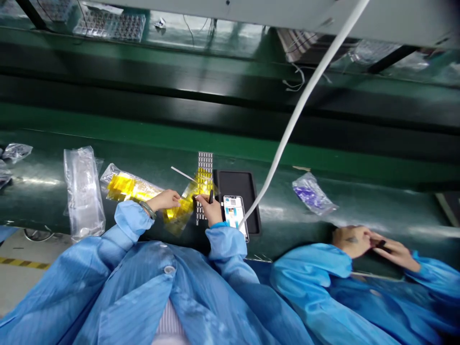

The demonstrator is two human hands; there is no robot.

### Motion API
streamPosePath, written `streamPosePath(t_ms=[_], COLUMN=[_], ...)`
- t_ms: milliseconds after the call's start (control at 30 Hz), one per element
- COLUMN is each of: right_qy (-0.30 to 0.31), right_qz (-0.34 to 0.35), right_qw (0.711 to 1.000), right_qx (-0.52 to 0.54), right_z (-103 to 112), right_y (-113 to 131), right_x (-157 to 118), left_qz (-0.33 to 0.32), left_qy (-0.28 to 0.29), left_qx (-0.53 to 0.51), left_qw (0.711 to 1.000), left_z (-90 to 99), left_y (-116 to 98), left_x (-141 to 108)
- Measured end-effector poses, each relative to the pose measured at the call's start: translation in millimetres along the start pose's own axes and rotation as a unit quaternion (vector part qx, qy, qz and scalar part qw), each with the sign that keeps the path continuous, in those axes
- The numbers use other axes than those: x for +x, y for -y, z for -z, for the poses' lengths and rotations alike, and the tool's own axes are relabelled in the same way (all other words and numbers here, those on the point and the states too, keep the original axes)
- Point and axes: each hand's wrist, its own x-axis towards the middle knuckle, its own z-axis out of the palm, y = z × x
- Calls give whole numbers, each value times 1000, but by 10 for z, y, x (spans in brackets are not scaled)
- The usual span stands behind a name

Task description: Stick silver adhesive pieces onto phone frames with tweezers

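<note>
My left hand (165, 199) pinches the edge of a clear sheet with yellow film pieces (177, 218), its fingertips closed together. My right hand (212, 212) is closed round a slim black pen-like tool (211, 196) that sticks up past the fingers; its tip cannot be made out. Under and beyond my right hand lies a strip of small white-and-grey labels (205, 160), partly covered by yellow film. Just right of that hand, a white phone-shaped part (234, 211) rests on a black tray (235, 181), partly hidden by my sleeve.
A clear bag with yellow pieces (124, 186) and a flat clear plastic bag (83, 191) lie left. A thin white stick (183, 173) lies beyond my hands. A white hose (298, 112) hangs across. Right are a purple-filled bag (312, 194) and a co-worker's hands (370, 243).
</note>
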Motion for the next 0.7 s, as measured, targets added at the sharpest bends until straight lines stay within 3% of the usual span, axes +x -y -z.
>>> streamPosePath(t_ms=[200,433,567,700], right_qy=[-51,-60,-67,-27], right_qz=[30,37,-2,-97], right_qw=[998,997,997,995], right_qx=[35,45,25,20], right_z=[33,181,163,87], right_y=[119,350,269,106], right_x=[10,-185,-164,-183], left_qz=[-8,-46,-31,-5], left_qy=[56,81,47,22], left_qx=[22,-115,-201,-261], left_qw=[998,989,978,965], left_z=[102,-88,-225,-295], left_y=[-84,-350,-292,-126], left_x=[-213,-533,-503,-454])
